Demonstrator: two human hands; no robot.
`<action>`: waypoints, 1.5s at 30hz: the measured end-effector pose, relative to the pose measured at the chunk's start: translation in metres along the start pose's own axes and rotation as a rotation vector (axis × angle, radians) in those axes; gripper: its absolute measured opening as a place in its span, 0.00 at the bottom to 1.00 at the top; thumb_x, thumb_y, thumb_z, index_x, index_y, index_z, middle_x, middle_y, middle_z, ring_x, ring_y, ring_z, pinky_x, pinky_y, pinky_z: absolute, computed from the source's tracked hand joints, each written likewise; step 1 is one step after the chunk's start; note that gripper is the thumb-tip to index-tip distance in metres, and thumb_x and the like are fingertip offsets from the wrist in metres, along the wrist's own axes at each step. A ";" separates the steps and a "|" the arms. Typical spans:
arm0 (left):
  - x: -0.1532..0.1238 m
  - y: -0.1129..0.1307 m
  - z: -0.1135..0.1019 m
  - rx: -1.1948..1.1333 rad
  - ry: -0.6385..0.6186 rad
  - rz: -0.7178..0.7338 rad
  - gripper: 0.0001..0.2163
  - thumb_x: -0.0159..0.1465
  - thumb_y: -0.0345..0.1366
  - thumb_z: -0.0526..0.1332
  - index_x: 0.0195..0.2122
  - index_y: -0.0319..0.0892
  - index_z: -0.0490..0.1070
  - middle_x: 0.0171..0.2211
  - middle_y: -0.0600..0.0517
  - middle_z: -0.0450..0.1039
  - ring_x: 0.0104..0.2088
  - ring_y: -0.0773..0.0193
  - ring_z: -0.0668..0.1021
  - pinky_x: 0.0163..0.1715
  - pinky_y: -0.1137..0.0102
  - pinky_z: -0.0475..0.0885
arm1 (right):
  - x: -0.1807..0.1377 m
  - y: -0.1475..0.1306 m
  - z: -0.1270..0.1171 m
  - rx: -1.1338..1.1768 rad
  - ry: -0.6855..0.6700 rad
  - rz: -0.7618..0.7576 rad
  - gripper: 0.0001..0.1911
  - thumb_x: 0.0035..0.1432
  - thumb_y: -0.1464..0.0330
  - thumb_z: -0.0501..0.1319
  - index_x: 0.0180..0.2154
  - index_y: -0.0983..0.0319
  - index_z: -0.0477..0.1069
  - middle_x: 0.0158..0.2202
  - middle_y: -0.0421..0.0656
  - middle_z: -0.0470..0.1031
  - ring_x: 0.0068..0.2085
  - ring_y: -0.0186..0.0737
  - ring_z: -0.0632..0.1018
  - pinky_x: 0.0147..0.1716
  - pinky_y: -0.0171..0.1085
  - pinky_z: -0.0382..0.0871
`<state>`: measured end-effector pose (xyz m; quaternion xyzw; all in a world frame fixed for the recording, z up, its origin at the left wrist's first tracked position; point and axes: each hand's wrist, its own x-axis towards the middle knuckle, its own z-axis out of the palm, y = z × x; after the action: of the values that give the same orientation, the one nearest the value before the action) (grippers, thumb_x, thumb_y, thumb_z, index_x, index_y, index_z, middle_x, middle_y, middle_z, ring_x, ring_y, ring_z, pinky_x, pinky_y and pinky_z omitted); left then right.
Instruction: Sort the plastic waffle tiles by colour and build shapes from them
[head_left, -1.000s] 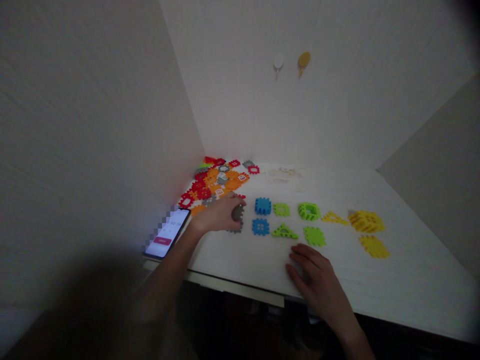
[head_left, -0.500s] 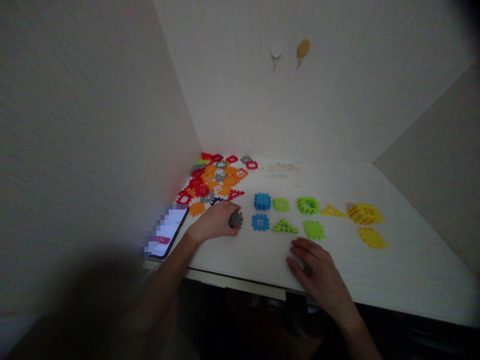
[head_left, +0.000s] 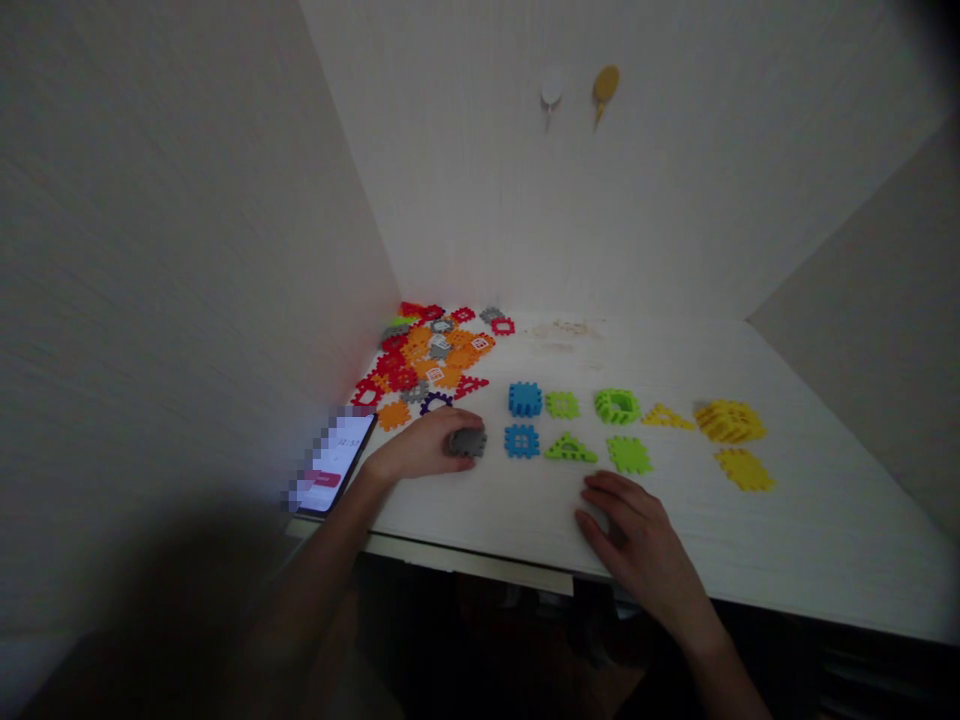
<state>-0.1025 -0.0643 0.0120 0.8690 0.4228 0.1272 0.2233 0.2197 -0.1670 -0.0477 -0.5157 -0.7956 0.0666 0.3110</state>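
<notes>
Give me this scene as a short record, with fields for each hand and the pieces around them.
Left hand: fingers around a dark grey notched plastic-looking piece
Right hand: nothing visible held; nearest the light green solid notched square
Blue: thick notched stack behind a flat windowed square
Yellow: openwork triangle left of a notched stack; flat notched square in front of that stack
Loose pile: mostly red and orange notched pieces, far left
Phone: dark-edged, screen lit, left of the left hand
</notes>
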 end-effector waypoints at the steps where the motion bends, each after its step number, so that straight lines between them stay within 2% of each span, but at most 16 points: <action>1: 0.000 -0.002 0.001 -0.025 -0.001 0.011 0.23 0.54 0.41 0.64 0.52 0.46 0.67 0.53 0.48 0.69 0.52 0.61 0.71 0.55 0.68 0.62 | 0.000 0.000 0.000 0.002 0.002 0.002 0.14 0.58 0.60 0.58 0.43 0.59 0.73 0.49 0.47 0.73 0.53 0.48 0.72 0.52 0.51 0.67; 6: 0.001 -0.009 0.008 -0.083 0.037 0.051 0.21 0.55 0.41 0.65 0.50 0.45 0.68 0.51 0.48 0.70 0.51 0.62 0.71 0.54 0.67 0.62 | 0.002 0.000 -0.001 0.011 0.017 -0.021 0.14 0.58 0.60 0.58 0.43 0.60 0.73 0.48 0.48 0.74 0.51 0.49 0.73 0.50 0.51 0.69; 14: 0.005 -0.015 0.013 -0.123 0.120 0.084 0.21 0.55 0.39 0.65 0.50 0.42 0.68 0.49 0.46 0.70 0.49 0.57 0.71 0.52 0.63 0.64 | 0.001 0.000 0.001 -0.004 -0.006 -0.015 0.14 0.58 0.62 0.60 0.44 0.60 0.72 0.48 0.48 0.73 0.52 0.48 0.71 0.52 0.51 0.67; 22: 0.006 -0.013 0.014 -0.127 0.137 0.114 0.20 0.55 0.39 0.65 0.50 0.43 0.69 0.49 0.46 0.71 0.50 0.56 0.71 0.52 0.61 0.64 | 0.000 0.001 0.001 0.000 -0.004 -0.009 0.14 0.58 0.61 0.60 0.44 0.60 0.71 0.49 0.47 0.72 0.53 0.47 0.71 0.52 0.50 0.67; 25: 0.003 -0.009 0.014 -0.137 0.165 0.106 0.24 0.52 0.39 0.67 0.51 0.44 0.68 0.52 0.45 0.68 0.52 0.55 0.70 0.54 0.59 0.63 | -0.002 0.002 0.001 0.002 -0.009 -0.005 0.13 0.58 0.61 0.60 0.44 0.60 0.72 0.49 0.47 0.72 0.53 0.47 0.70 0.52 0.50 0.67; 27: -0.001 -0.008 0.011 -0.153 0.209 0.087 0.27 0.50 0.40 0.69 0.52 0.44 0.67 0.54 0.44 0.66 0.54 0.53 0.68 0.54 0.59 0.63 | -0.002 0.002 0.002 0.001 -0.011 -0.008 0.14 0.58 0.61 0.60 0.44 0.59 0.72 0.50 0.47 0.72 0.53 0.47 0.70 0.52 0.50 0.66; 29: -0.004 -0.010 0.006 -0.192 0.294 0.038 0.25 0.52 0.42 0.68 0.51 0.44 0.68 0.55 0.44 0.65 0.54 0.53 0.68 0.51 0.60 0.66 | -0.003 0.003 0.002 -0.005 -0.013 -0.009 0.14 0.58 0.61 0.60 0.44 0.59 0.72 0.50 0.47 0.72 0.53 0.48 0.70 0.52 0.50 0.66; 32: 0.002 -0.022 -0.008 -0.240 0.457 -0.122 0.19 0.58 0.44 0.62 0.49 0.42 0.69 0.51 0.44 0.69 0.47 0.57 0.74 0.41 0.66 0.71 | -0.002 0.003 0.002 -0.011 -0.026 -0.003 0.14 0.58 0.60 0.59 0.44 0.59 0.71 0.50 0.47 0.72 0.53 0.48 0.70 0.52 0.51 0.66; 34: 0.016 -0.036 -0.021 -0.202 0.507 -0.218 0.18 0.61 0.44 0.58 0.49 0.40 0.70 0.46 0.45 0.73 0.41 0.60 0.76 0.40 0.67 0.71 | -0.002 0.003 0.002 -0.009 -0.029 -0.004 0.14 0.58 0.60 0.59 0.44 0.59 0.71 0.49 0.47 0.72 0.53 0.48 0.70 0.52 0.51 0.66; 37: 0.047 -0.060 -0.042 -0.029 0.497 -0.256 0.14 0.62 0.40 0.55 0.44 0.39 0.73 0.42 0.46 0.75 0.40 0.61 0.76 0.42 0.68 0.70 | -0.001 0.003 0.003 -0.006 -0.017 -0.011 0.14 0.58 0.60 0.59 0.44 0.59 0.72 0.49 0.48 0.72 0.52 0.48 0.71 0.52 0.51 0.66; 41: 0.085 -0.086 -0.059 0.193 0.290 -0.323 0.10 0.59 0.34 0.56 0.34 0.37 0.76 0.35 0.45 0.77 0.38 0.58 0.76 0.42 0.68 0.68 | -0.002 0.003 0.003 -0.003 -0.005 -0.023 0.15 0.58 0.60 0.59 0.44 0.60 0.71 0.49 0.49 0.72 0.52 0.48 0.71 0.51 0.51 0.67; 43: 0.096 -0.095 -0.061 0.238 0.200 -0.333 0.09 0.57 0.32 0.56 0.30 0.37 0.75 0.32 0.45 0.76 0.37 0.59 0.76 0.41 0.70 0.68 | -0.001 0.002 0.002 -0.007 0.002 -0.028 0.14 0.58 0.61 0.59 0.44 0.60 0.71 0.49 0.48 0.72 0.53 0.48 0.71 0.51 0.51 0.67; 45: 0.101 -0.101 -0.062 0.271 0.163 -0.318 0.09 0.57 0.32 0.55 0.28 0.37 0.75 0.31 0.45 0.76 0.37 0.59 0.76 0.41 0.70 0.68 | -0.001 0.001 0.001 -0.010 0.002 -0.029 0.14 0.58 0.61 0.59 0.44 0.60 0.71 0.49 0.48 0.72 0.53 0.48 0.71 0.52 0.51 0.67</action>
<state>-0.1350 0.0875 0.0187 0.8003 0.5845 0.1024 0.0867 0.2202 -0.1672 -0.0497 -0.5057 -0.8030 0.0576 0.3099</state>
